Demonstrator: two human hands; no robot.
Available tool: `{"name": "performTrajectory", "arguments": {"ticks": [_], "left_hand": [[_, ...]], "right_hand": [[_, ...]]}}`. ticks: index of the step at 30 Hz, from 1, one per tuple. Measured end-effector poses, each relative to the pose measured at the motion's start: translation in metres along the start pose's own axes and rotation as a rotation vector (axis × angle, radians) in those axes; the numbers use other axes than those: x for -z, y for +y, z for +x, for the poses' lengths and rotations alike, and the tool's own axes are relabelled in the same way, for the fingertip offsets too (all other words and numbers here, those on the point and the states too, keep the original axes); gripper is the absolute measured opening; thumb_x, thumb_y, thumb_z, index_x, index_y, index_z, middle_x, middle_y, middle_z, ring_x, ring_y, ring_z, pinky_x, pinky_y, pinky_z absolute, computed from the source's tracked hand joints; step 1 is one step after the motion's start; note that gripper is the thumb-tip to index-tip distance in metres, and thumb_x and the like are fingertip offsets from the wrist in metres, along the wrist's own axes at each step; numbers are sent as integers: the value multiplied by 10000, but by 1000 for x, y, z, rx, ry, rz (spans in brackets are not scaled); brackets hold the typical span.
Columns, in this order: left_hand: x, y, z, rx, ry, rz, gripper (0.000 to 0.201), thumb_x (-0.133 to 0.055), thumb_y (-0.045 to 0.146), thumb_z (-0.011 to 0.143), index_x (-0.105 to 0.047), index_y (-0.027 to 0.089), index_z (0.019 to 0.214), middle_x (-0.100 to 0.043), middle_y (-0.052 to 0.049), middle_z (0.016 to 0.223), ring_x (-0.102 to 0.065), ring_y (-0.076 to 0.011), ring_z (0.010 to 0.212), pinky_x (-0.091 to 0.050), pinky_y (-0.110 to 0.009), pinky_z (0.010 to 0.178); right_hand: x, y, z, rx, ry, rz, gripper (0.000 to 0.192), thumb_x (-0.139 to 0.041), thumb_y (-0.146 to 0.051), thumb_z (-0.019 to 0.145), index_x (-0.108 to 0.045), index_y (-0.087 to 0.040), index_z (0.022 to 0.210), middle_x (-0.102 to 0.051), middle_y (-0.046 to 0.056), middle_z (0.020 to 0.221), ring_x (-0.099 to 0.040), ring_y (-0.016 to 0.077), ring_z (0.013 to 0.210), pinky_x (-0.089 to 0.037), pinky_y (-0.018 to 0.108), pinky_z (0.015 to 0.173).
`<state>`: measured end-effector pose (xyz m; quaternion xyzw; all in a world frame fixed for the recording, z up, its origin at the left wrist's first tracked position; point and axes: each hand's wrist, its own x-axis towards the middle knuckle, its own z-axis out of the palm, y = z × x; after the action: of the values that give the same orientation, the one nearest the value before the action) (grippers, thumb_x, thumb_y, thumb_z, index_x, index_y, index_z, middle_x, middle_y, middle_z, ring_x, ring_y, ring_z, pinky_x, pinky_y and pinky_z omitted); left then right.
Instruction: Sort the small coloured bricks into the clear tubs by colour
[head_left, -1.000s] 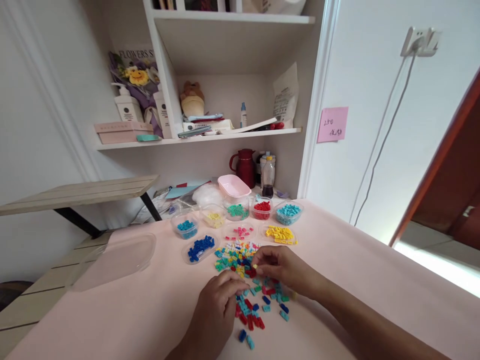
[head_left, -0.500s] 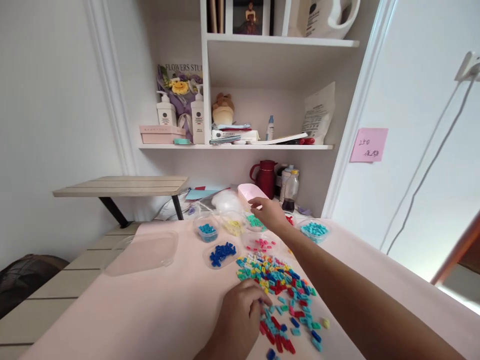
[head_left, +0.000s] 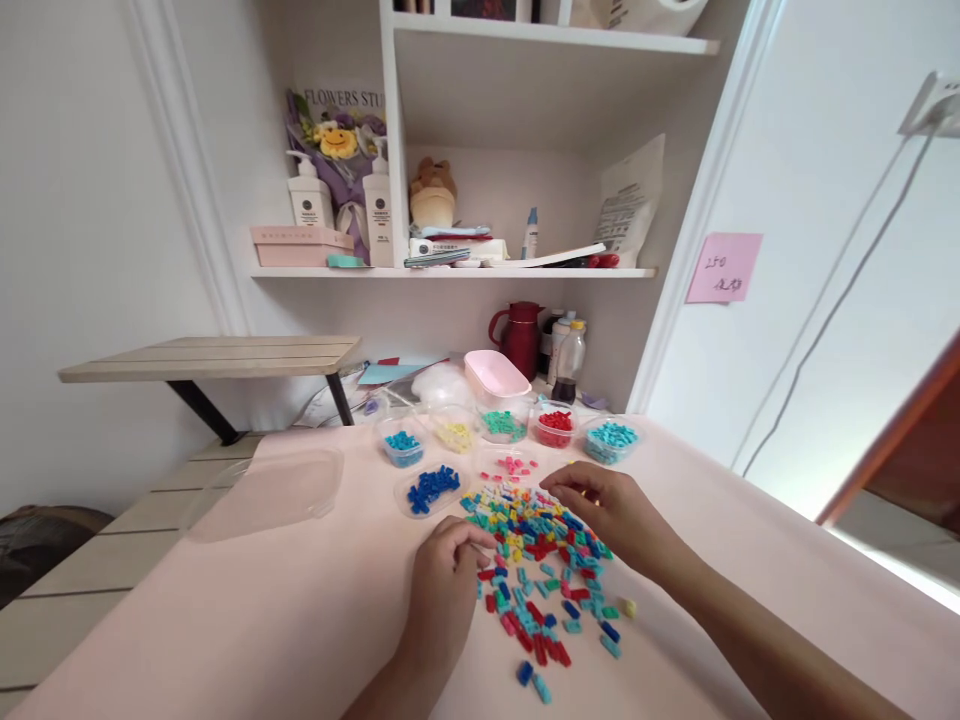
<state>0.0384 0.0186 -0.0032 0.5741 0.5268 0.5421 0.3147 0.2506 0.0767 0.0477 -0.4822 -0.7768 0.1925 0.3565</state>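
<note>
bricks: pile of tiny plastic bricks (head_left: pixel 544 570) on pink table (head_left: pixel 300 620), just in front of the sorting cups (head_left: pixel 555 427) | feel: light, hard, slippery; pinch the sides | left hand (head_left: pixel 446 585): curled at pile's edge, cannot tell if holding | right hand (head_left: pixel 611 505): fingers spread, over pile

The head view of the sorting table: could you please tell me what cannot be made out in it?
- Right hand: it covers the container behind it; the contents are hidden.
- Left hand: fingers curled at the mixed brick pile; whether they pinch a brick is too small to tell.
- Pink note: handwriting too small to read.
- Top shelf: items cut off by the upper edge.
</note>
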Motion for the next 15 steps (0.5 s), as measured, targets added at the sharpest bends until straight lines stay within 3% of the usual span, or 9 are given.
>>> {"name": "performTrajectory", "arguments": {"ticks": [6, 10, 15], "left_hand": [[-1, 7, -2, -120, -164, 208, 347, -383, 130, 816, -704, 220, 912, -640, -50, 985, -628, -179, 917, -517, -323, 809], [-5, 12, -6, -224, -262, 412, 354, -415, 131, 828, -708, 246, 991, -634, -68, 1044, -597, -206, 1011, -483, -373, 904], [-6, 9, -6, -278, -290, 492, 356, -410, 125, 847, -709, 251, 993, -633, -67, 1080, -586, -208, 1037, -475, -388, 923]], "right_hand": [[9, 26, -18, -6, -46, -45, 294, -452, -159, 818, -718, -238, 915, -697, 37, 967, -617, 202, 876, -479, 323, 741], [-1, 20, -22, 165, -105, -46, 389, -441, -53, 787, -711, -248, 988, -679, 45, 988, -598, 193, 939, -460, 325, 835], [-21, 7, -30, 345, -224, -194, 472, -495, -12, 747, -663, -278, 1099, -638, 54, 1052, -567, 201, 959, -409, 336, 845]]}}
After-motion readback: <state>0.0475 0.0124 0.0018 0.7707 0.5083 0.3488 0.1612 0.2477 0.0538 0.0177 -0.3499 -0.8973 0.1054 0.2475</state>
